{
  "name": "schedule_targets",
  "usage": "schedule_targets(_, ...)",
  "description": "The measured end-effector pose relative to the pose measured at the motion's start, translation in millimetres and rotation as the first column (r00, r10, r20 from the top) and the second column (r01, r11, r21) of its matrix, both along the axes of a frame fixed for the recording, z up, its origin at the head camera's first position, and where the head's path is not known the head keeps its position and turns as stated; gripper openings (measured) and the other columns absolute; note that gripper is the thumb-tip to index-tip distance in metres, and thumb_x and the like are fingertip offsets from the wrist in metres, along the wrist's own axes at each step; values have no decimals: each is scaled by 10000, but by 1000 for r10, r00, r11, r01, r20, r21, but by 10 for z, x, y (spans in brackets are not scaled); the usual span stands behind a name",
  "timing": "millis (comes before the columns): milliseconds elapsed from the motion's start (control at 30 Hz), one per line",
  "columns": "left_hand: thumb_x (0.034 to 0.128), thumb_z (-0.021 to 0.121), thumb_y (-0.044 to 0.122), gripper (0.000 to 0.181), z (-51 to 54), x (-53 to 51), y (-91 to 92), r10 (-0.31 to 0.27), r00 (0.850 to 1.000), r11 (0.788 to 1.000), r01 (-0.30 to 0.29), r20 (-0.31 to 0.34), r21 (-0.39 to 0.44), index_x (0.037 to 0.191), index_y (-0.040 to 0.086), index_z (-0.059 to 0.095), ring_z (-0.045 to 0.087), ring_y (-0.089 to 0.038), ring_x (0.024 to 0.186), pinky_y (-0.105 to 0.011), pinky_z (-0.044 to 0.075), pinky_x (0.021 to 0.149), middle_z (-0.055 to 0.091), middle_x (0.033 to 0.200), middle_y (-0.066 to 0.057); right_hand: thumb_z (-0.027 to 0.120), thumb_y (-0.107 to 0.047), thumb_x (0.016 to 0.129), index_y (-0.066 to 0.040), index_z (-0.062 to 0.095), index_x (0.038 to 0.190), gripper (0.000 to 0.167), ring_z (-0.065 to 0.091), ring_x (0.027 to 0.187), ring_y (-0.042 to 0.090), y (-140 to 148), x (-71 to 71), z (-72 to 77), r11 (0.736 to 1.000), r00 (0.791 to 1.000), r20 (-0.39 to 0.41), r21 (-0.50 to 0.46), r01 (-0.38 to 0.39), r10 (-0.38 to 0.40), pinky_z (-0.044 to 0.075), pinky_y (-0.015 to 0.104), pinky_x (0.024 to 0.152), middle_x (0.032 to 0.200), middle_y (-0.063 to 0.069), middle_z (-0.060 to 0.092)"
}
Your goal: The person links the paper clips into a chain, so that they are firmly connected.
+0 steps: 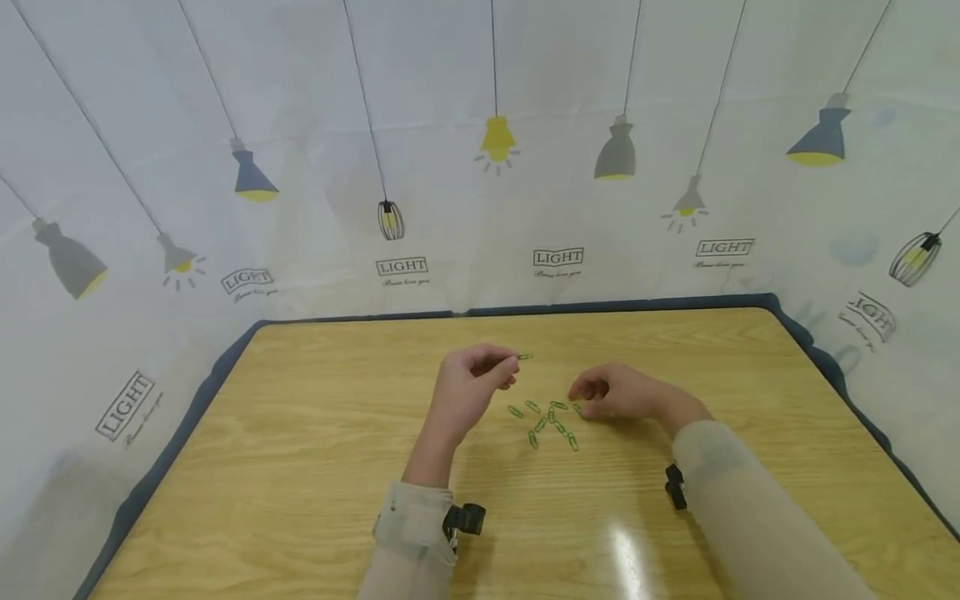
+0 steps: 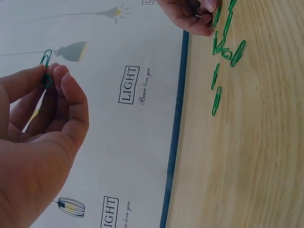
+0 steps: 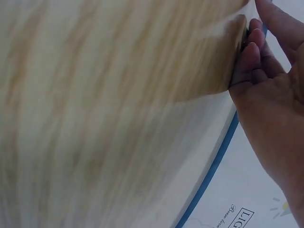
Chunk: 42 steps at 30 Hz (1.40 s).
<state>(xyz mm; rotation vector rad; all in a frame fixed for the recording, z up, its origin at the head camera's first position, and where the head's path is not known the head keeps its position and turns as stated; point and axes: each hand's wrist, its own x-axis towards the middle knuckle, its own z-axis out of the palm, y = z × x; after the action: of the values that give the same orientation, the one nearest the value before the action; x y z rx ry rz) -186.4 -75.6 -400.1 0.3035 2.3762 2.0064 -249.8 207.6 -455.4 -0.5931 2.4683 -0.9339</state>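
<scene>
"What's nearest?"
"Loose green paper clips (image 1: 560, 428) on the table (image 1: 300, 467), some seemingly touching. I'd slide 1 apart before lifting."
"And the right hand (image 1: 626, 393)?"
"At their right edge, fingertips by 1 clip; whether it grips that, I can't tell."
"The left hand (image 1: 463, 387)?"
"Pinching the farthest piece, a raised clip (image 1: 527, 357). A light hold with the loop exposed should work best."

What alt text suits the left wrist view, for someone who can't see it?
A person's left grip pinches a green paperclip in front of a white backdrop printed with lamps and "LIGHT". At upper right, more green paperclips lie on a wooden table near the right grip.
</scene>
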Motion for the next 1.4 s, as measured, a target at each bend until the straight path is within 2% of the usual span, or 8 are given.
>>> schedule_targets(300, 1046, 705, 195, 212, -20, 2, 18, -2, 1000, 1000, 2, 15, -9, 1177, 45, 777, 715, -139, 903, -445, 638, 937, 764, 1067, -107, 746, -131, 999, -134, 767, 1204, 206, 540, 1030, 219, -20, -3, -42, 998, 998, 15, -3, 57, -57, 472, 339, 885, 1170, 80, 668)
schedule_targets(400, 1046, 703, 186, 206, -24, 8, 23, -5, 1000, 1000, 5, 19, -2, 1175, 43, 777, 714, -142, 899, -459, 636, 941, 763, 1067, -114, 745, -127, 998, -154, 776, 1193, 199, 540, 1048, 221, -18, -5, -54, 997, 997, 21, -4, 78, -78, 469, 341, 902, 1196, 70, 669)
schedule_targets(500, 1043, 706, 177, 186, -33, 14, 21, -3, 1000, 1000, 3, 21, 3, 1163, 59, 785, 714, -142, 891, -471, 635, 942, 765, 1065, -124, 743, -135, 998, -128, 757, 1195, 198, 544, 1039, 224, -6, 0, -59, 997, 996, 28, -16, 79, -79, 476, 346, 895, 1208, 89, 670)
schedule_targets(733, 1041, 710, 182, 178, -57, 12, 23, -6, 1000, 1000, 6, 25, -6, 1161, 75, 788, 720, -139, 895, -419, 643, 919, 771, 1079, -143, 775, -164, 982, -87, 704, 1112, 166, 535, 960, 209, -4, 11, -68, 993, 994, 41, -57, 106, -104, 464, 340, 855, 1056, 71, 644)
schedule_targets(867, 1042, 711, 198, 186, -60, 13, 24, -2, 1000, 1000, 2, 21, -12, 1163, 81, 791, 725, -144, 898, -440, 641, 927, 776, 1073, -128, 763, -176, 995, -87, 701, 1031, 114, 542, 899, 202, -4, 42, -65, 992, 995, 30, -73, 101, -99, 462, 340, 825, 965, 57, 638)
schedule_targets(1033, 1043, 712, 212, 184, -61, 17, 26, 1, 1000, 1000, 0, 17, -17, 1150, 87, 794, 721, -138, 900, -407, 642, 914, 775, 1064, -107, 742, -185, 1013, -99, 709, 1007, 91, 557, 901, 198, 14, 64, -53, 993, 994, 36, -55, 104, -102, 470, 331, 823, 965, 50, 659)
schedule_targets(1200, 1043, 711, 207, 200, -46, 22, 24, 5, 1000, 1000, -5, 16, -17, 1157, 63, 789, 719, -139, 901, -402, 639, 916, 772, 1058, -100, 705, -157, 1027, -75, 690, 1044, 85, 616, 920, 188, 35, 45, 27, 988, 988, 68, -67, 142, -137, 521, 317, 823, 1016, 59, 699)
schedule_targets(1400, 1039, 715, 199, 206, -30, 24, 26, 6, 1000, 1000, -5, 14, -15, 1163, 51, 788, 719, -138, 899, -418, 638, 924, 774, 1058, -103, 679, -208, 1043, -37, 700, 1144, 200, 699, 969, 248, 16, 115, 264, 956, 971, 4, -170, 238, -241, 582, 421, 879, 1091, 136, 750)
